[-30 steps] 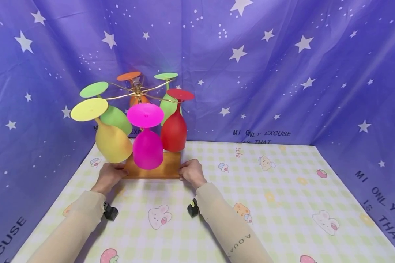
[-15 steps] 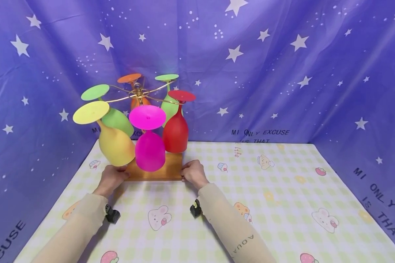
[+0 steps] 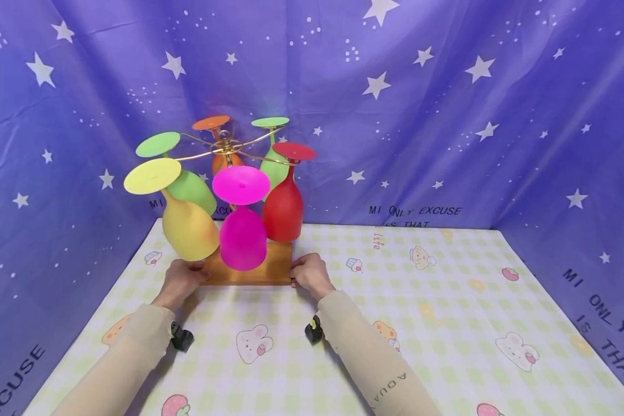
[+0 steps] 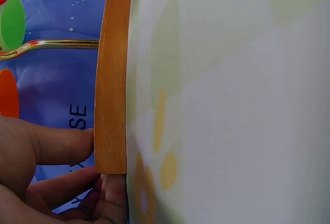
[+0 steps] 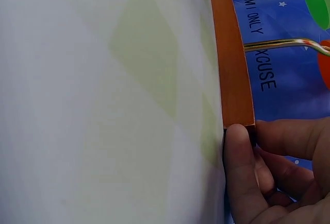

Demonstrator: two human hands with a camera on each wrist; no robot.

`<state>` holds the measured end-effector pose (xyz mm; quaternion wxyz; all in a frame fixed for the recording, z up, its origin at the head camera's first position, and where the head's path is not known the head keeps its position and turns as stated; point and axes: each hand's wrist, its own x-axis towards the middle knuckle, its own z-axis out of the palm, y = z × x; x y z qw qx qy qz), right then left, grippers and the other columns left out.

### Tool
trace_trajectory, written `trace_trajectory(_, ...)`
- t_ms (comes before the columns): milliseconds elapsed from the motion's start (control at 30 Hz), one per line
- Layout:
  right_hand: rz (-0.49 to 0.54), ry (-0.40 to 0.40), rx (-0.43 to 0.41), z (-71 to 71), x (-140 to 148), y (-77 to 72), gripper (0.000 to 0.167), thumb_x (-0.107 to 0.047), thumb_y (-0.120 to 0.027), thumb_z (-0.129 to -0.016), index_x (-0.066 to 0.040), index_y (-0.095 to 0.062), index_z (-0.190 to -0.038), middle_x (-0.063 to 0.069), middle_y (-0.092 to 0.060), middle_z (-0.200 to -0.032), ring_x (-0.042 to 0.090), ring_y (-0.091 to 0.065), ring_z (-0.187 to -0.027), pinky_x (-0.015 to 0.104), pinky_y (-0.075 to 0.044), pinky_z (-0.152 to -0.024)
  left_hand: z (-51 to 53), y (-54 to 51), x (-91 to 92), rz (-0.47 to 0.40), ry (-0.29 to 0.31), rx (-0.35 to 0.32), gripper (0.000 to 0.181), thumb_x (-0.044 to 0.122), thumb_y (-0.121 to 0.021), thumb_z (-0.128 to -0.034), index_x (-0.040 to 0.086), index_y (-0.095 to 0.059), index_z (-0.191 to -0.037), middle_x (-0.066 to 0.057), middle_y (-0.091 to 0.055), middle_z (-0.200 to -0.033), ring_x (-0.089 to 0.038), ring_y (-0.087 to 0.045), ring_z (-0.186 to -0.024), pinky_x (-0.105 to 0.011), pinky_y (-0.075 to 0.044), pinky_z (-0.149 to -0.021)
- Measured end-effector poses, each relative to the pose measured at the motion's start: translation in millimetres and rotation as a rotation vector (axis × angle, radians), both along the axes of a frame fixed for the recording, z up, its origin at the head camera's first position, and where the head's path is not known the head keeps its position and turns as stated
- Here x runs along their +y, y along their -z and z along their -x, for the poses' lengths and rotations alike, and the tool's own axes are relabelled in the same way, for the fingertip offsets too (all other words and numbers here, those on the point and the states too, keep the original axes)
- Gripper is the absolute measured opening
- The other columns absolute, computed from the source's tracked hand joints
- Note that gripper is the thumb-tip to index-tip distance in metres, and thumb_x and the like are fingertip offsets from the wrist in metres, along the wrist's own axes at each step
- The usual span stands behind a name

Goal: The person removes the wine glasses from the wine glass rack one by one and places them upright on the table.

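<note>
Altogether six goblets on one rack, one wooden base in the grip of left hand and right hand.

"MI ONLY EXCUSE IS THAT" on curtain, "life" on tablecloth, "AQUA" on sleeve

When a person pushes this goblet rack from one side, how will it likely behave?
The goblet rack may tip rather easily, because six goblets hang high around a thin gold post. Those goblets will perhaps swing or slip off, being hung upside down from slender arms. The wooden base is a straight board, so probably stiff.
</note>
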<state>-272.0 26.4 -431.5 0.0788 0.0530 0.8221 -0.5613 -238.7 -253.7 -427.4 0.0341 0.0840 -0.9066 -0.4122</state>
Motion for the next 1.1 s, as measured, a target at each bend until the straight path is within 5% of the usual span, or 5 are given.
trace_trajectory(133,-0.003,0.0,0.002,0.2,1.1,0.7,0.008,0.006,-0.066,-0.078,0.005,-0.07,-0.085,0.01,-0.065,-0.065,0.014,-0.061,-0.046,0.027,-0.054,-0.05,2.1,-0.8,0.9,0.0,0.003,0.0,0.009,0.004,-0.066,-0.0783,-0.004,-0.064,-0.083,-0.011,-0.065,-0.08,-0.02,-0.053,-0.071,-0.028,-0.043,-0.063)
trace_trajectory(433,0.013,0.016,-0.009,0.9,1.8,1.8,0.007,0.006,-0.066,-0.078,0.004,-0.07,-0.083,0.011,-0.064,-0.067,0.014,-0.06,-0.047,0.027,-0.054,-0.05,1.0,-1.7,1.3,-0.019,0.028,-0.019,0.033,0.005,-0.065,-0.0799,-0.01,-0.065,-0.109,-0.022,-0.068,-0.099,-0.026,-0.059,-0.081,-0.03,-0.047,-0.069)
trace_trajectory(933,0.026,0.007,-0.021,0.0,2.9,1.8,0.008,0.007,-0.066,-0.078,0.005,-0.069,-0.085,0.011,-0.063,-0.067,0.013,-0.059,-0.046,0.027,-0.054,-0.05,-1.2,-3.8,3.3,-0.032,-0.001,-0.044,0.013,0.003,-0.067,-0.0782,-0.005,-0.063,-0.087,-0.013,-0.066,-0.083,-0.021,-0.057,-0.075,-0.03,-0.046,-0.066)
trace_trajectory(1100,0.026,0.005,-0.019,-0.5,3.2,0.7,0.007,0.006,-0.066,-0.078,0.005,-0.069,-0.084,0.011,-0.063,-0.068,0.013,-0.059,-0.046,0.026,-0.053,-0.05,-1.0,-3.8,3.0,-0.026,0.019,-0.034,0.022,0.004,-0.066,-0.0793,-0.008,-0.065,-0.097,-0.02,-0.068,-0.093,-0.024,-0.06,-0.079,-0.033,-0.048,-0.071)
